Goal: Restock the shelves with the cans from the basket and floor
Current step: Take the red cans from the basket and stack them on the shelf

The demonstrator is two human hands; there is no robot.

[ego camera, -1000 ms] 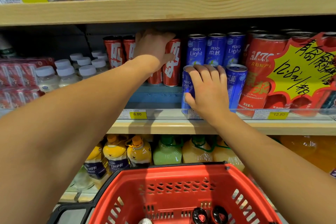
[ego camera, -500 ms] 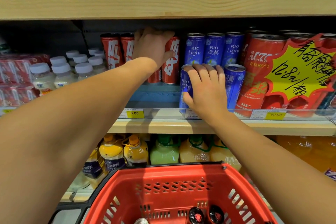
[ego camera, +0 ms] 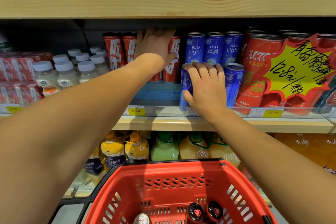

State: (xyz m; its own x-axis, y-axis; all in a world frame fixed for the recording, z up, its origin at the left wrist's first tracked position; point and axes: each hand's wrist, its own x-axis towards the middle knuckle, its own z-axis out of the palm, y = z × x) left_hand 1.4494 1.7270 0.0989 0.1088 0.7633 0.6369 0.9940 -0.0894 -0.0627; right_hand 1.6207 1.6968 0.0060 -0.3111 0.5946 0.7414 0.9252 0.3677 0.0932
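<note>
Blue can (ego camera: 185, 85) is standing at the near edge of the middle shelf (ego camera: 181, 123), front row of the blue Rio Light group, just behind the clear price rail. The right hand (ego camera: 205, 87) is gripping it, fingers curled over the rim, thumb pressing the left side of the can body. Another blue can (ego camera: 233, 85) is standing just beside the hand on the right, and three more blue cans (ego camera: 214, 47) are lined up in the far row behind.

To the left, the left hand (ego camera: 156, 47) is reaching deep into the shelf, wrapping over a red can (ego camera: 172, 60) in the red row; the thumb is lying on that can's face, the other fingers are going over the top and are hidden, so the exact grip cannot be told. Two more red cans (ego camera: 120, 49) are standing left of that hand.

Progress, judged: well along, not finished. Both rows are looking partly filled, with a bare patch of shelf in front of the red cans. The red basket (ego camera: 163, 178) near the camera is holding a few cans (ego camera: 203, 211) at the bottom, so more placing is remaining. The floor is not showing; cans there cannot be told.

Further out: white-capped bottles (ego camera: 61, 74) on the far left, big red cans (ego camera: 254, 71) with a yellow starburst sign (ego camera: 294, 71) on the right.
</note>
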